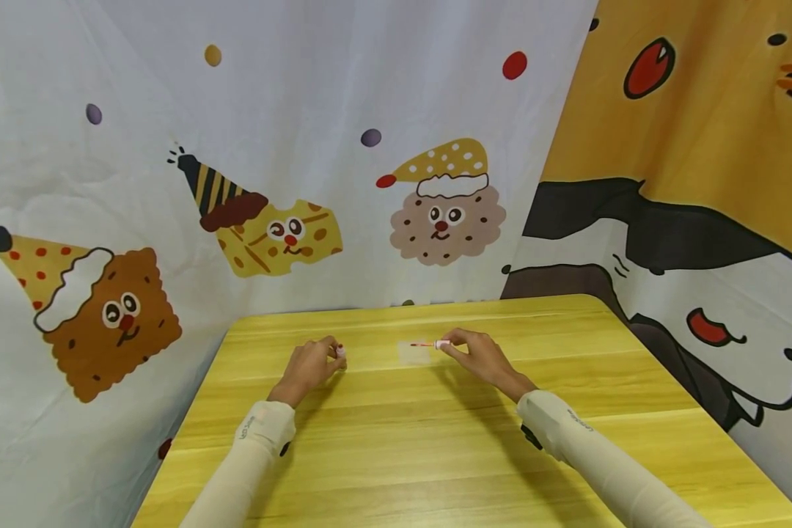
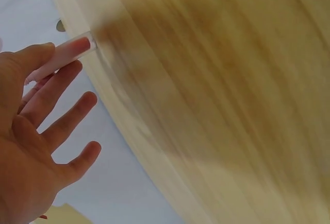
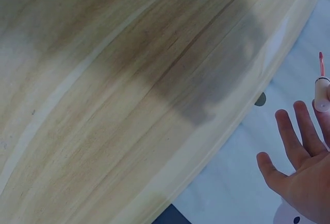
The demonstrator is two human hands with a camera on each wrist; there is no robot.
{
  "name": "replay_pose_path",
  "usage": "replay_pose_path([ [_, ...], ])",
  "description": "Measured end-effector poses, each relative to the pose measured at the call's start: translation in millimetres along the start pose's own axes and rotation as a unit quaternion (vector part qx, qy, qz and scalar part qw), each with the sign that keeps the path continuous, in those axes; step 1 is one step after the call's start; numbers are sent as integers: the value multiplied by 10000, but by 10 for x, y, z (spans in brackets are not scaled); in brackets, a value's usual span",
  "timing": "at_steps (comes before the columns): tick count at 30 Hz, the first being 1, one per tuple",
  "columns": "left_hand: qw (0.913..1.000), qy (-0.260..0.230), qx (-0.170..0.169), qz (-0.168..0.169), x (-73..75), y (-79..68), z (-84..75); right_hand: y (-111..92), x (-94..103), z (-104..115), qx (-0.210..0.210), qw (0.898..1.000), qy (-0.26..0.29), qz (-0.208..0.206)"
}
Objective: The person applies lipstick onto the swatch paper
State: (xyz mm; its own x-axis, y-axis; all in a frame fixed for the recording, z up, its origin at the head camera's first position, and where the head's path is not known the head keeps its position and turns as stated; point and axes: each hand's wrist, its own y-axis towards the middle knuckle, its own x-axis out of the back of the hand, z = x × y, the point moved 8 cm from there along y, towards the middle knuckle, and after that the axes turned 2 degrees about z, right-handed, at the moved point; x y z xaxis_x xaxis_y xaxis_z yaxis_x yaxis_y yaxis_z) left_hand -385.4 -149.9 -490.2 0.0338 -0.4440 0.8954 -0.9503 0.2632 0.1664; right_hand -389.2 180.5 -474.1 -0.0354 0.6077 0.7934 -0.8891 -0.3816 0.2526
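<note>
Between thumb and forefinger my left hand (image 1: 312,364) pinches a small lip gloss tube (image 2: 62,58), clear-walled with a reddish end. Its other fingers are spread in the left wrist view. My right hand (image 1: 482,357) pinches the pale cap of a lip gloss applicator (image 3: 322,87). The applicator's thin wand, coated reddish, points left toward the other hand in the head view. Beneath the wand lies a thin whitish sheet (image 1: 414,355) on the wooden table (image 1: 383,440). Tube and applicator are held apart, with the sheet's area between the hands.
Behind the table hangs a white curtain (image 1: 290,88) printed with cartoon snacks. A yellow, black and white cartoon cloth (image 1: 713,161) hangs at the right. The table's far edge runs just beyond both hands.
</note>
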Motion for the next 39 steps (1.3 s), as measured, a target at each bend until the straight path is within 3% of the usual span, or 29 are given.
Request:
replay_pose_path([
  [9, 9984, -477, 298, 72, -54, -6, 119, -8, -9, 28, 125, 9999, -40, -43],
  [15, 9999, 93, 89, -57, -19, -15, 70, -16, 2, 57, 173, 9998, -102, -61],
  [20, 9985, 445, -255, -202, 48, 32, -115, -6, 35, 65, 122, 9997, -111, -169],
  [28, 9920, 927, -835, -205, 56, 173, -557, 53, 33, 54, 64, 9995, -147, -271],
  [34, 9876, 1143, -1069, -117, -95, 300, -834, 83, 3, 34, -115, 9996, -88, -242],
  [39, 9871, 1182, -1084, 35, -273, 392, -913, 105, -30, 41, -143, 9996, -116, -235],
])
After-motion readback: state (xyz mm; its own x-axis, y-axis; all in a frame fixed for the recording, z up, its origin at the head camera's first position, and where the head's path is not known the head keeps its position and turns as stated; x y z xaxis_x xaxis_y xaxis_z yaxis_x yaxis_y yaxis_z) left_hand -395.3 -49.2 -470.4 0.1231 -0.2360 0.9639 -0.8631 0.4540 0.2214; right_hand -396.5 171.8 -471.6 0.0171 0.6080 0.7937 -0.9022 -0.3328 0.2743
